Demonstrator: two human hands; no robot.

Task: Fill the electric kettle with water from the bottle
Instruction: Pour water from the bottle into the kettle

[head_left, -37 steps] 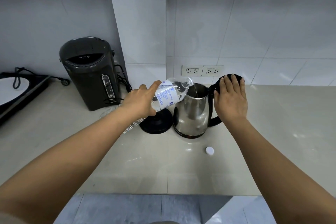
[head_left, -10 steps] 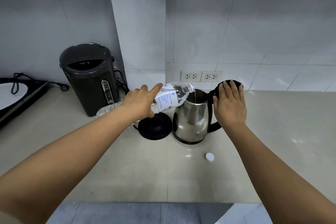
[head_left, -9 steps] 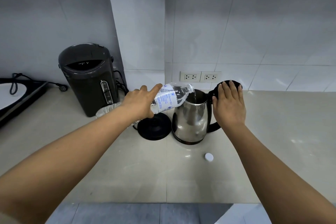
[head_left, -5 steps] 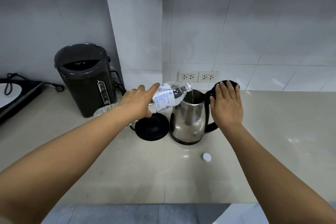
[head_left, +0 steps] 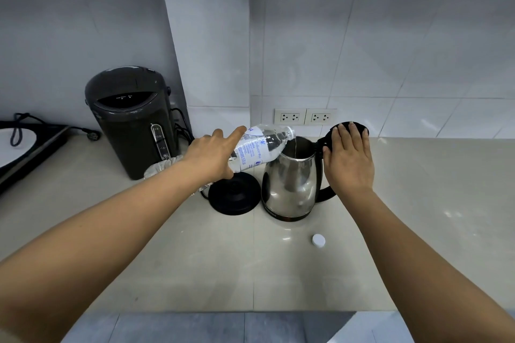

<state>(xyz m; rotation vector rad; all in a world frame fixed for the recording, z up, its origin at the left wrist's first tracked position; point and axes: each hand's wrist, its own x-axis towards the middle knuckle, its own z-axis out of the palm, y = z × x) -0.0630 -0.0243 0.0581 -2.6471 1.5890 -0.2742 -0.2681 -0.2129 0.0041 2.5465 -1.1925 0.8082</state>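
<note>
A steel electric kettle [head_left: 291,184] stands on the counter off its round black base [head_left: 234,196], its black lid [head_left: 348,131] swung open to the right. My left hand [head_left: 211,154] grips a clear plastic water bottle [head_left: 259,149], tipped with its mouth over the kettle's opening; a thin stream of water runs in. My right hand [head_left: 348,161] rests flat on the open lid and the top of the handle, holding them. The bottle's white cap [head_left: 318,240] lies on the counter in front of the kettle.
A dark thermo pot [head_left: 131,120] stands at the back left with cords behind it. A black-framed appliance [head_left: 25,153] sits at the far left. Two wall sockets [head_left: 305,117] are behind the kettle. The counter's front edge [head_left: 250,310] is near me.
Both hands keep the same hold and the bottle stays tipped over the kettle. Only the camera view has shifted slightly; the bottle's water level looks lower than at the earliest frame.
</note>
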